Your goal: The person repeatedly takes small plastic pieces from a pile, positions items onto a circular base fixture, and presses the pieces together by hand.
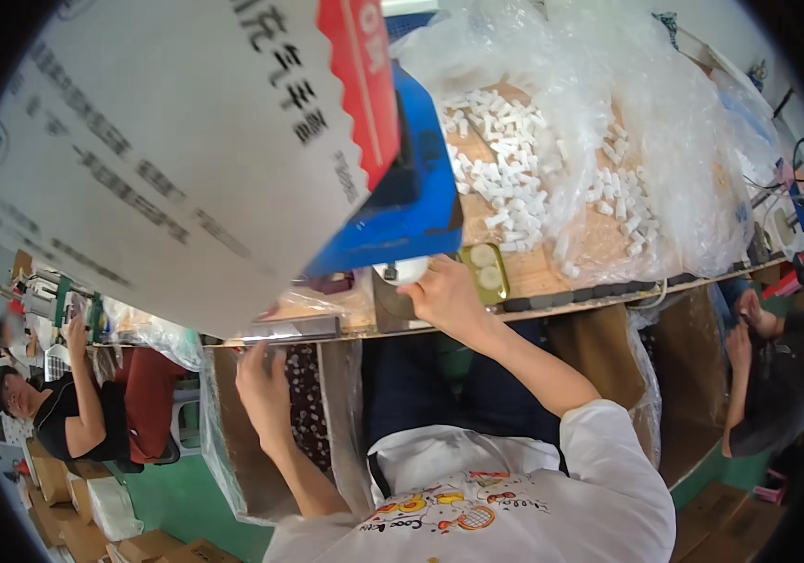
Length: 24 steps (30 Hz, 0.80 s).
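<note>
At the table's front edge, my right hand (451,298) is closed, its fingertips at the right side of a white rounded part (405,272) with a small dark mark. This part sits just under the front of a blue machine (421,220). My left hand (261,385) is raised beside the table edge, above an open box holding many dark small pieces (308,403). Its fingers look apart and I see nothing in them, though they are slightly blurred. Right of my right hand lies a green-rimmed tray (486,272) with round pale pieces in it.
A large white and red printed sheet (176,169) blocks the upper left. Many small white plastic pieces (505,178) lie on the table beside clear plastic bags (665,122). Cardboard boxes (599,352) stand below the edge. Other people (92,413) sit at both sides.
</note>
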### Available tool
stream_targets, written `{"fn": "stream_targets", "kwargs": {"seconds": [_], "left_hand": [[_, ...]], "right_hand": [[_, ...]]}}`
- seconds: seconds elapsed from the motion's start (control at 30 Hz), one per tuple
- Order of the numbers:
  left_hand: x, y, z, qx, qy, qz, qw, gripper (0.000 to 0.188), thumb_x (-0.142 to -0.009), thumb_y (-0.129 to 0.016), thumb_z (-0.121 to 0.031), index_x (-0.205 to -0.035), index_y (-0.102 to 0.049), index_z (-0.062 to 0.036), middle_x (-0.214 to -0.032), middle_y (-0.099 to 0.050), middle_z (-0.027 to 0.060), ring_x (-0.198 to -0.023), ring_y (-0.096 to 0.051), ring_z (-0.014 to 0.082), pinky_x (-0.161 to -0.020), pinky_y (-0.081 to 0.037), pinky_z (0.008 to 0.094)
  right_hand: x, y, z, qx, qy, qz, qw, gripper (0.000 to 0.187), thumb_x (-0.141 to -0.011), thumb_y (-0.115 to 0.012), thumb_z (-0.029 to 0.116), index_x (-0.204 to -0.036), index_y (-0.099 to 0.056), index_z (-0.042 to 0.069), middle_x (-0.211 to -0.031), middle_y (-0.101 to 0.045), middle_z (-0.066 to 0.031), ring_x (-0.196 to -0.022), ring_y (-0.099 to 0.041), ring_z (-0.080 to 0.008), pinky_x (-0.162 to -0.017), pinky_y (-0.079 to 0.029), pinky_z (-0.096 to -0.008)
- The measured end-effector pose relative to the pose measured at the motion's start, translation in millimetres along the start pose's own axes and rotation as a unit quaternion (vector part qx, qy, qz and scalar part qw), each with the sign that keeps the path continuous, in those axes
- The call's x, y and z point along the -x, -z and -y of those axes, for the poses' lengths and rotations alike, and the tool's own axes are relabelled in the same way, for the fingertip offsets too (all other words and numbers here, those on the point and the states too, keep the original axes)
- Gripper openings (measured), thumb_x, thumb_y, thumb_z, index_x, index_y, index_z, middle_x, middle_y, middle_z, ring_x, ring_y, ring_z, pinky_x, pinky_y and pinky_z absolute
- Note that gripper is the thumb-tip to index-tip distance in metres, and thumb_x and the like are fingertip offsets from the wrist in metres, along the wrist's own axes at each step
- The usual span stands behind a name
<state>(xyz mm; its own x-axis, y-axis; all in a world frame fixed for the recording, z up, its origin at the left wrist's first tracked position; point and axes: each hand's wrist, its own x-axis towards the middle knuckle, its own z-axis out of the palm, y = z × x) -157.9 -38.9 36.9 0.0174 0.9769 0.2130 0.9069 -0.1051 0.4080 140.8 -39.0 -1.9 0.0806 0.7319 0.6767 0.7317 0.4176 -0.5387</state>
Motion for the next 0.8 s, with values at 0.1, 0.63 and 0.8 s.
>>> {"fn": "stream_targets", "kwargs": {"seconds": [0.1, 0.63, 0.8], "left_hand": [[-42, -37, -42, 0.135, -0.152, 0.01, 0.979, 0.024, -0.087, -0.065, -0.002, -0.11, -0.069, 0.0017, -0.103, -0.07, 0.0181, -0.105, -0.061, 0.0386, -0.091, -0.047, 0.0469], [-37, -66, -103, 0.468, -0.159, 0.07, 0.866, 0.032, -0.08, -0.078, 0.0, -0.111, -0.071, 0.0033, -0.098, -0.077, 0.0104, -0.093, -0.071, 0.0201, -0.087, -0.053, 0.0324], [-39, -78, -110, 0.384, -0.219, 0.078, 0.894, 0.033, -0.08, -0.079, -0.003, -0.112, -0.07, 0.0029, -0.102, -0.076, 0.0146, -0.094, -0.073, 0.0246, -0.086, -0.053, 0.034]], "right_hand": [[8, -7, -13, -0.043, -0.039, 0.011, 0.998, 0.018, -0.074, -0.077, 0.012, -0.085, -0.064, 0.005, -0.081, -0.067, -0.0081, -0.086, -0.064, -0.029, -0.075, -0.05, -0.0422], [41, 200, -173, 0.299, -0.2, -0.248, 0.899, 0.017, -0.085, -0.064, 0.001, -0.101, -0.07, 0.002, -0.094, -0.068, -0.0159, -0.088, -0.066, -0.0326, -0.08, -0.052, -0.0391], [59, 206, -211, 0.294, -0.202, -0.083, 0.931, 0.013, -0.083, -0.066, 0.0, -0.095, -0.072, -0.001, -0.096, -0.071, -0.0153, -0.092, -0.067, -0.0315, -0.085, -0.052, -0.0392]]}}
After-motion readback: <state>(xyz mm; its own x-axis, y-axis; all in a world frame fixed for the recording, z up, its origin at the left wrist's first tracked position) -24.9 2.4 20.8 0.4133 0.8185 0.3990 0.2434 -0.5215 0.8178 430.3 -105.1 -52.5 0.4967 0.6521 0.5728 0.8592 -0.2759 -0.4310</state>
